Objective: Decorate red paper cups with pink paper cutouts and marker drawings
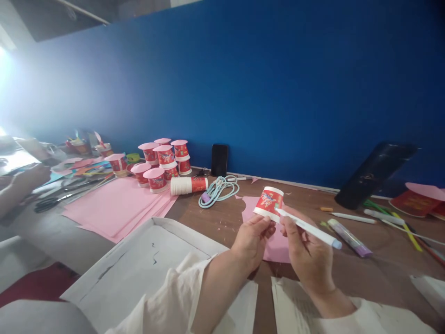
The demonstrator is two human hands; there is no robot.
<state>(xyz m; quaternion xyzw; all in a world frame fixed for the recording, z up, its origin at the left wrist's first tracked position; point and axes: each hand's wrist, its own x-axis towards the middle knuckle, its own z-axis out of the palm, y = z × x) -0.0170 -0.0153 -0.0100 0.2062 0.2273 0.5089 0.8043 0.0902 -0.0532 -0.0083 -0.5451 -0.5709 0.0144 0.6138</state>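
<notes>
A red paper cup (pixel 268 200) with white bands and a coloured print is held up over the table, upside down or upright I cannot tell. My left hand (pixel 251 240) is closed on its lower edge, thumb in front. In my right hand (pixel 312 257) is a white marker pen (pixel 311 228) with a light blue end, gripped between thumb and fingers. Its other end points at the cup's lower right side; whether it touches is unclear. Beneath both hands lies a cut sheet of pink paper (pixel 278 250).
Left of centre stand several red cups topped with pink discs (pixel 164 155), beside stacked pink sheets (pixel 114 206). Nearby are a cup stack (pixel 182 185), coiled cable (pixel 219 188) and phone (pixel 219 160). A black bottle (pixel 371 174) leans right. Another person's hand (pixel 29 181) shows far left.
</notes>
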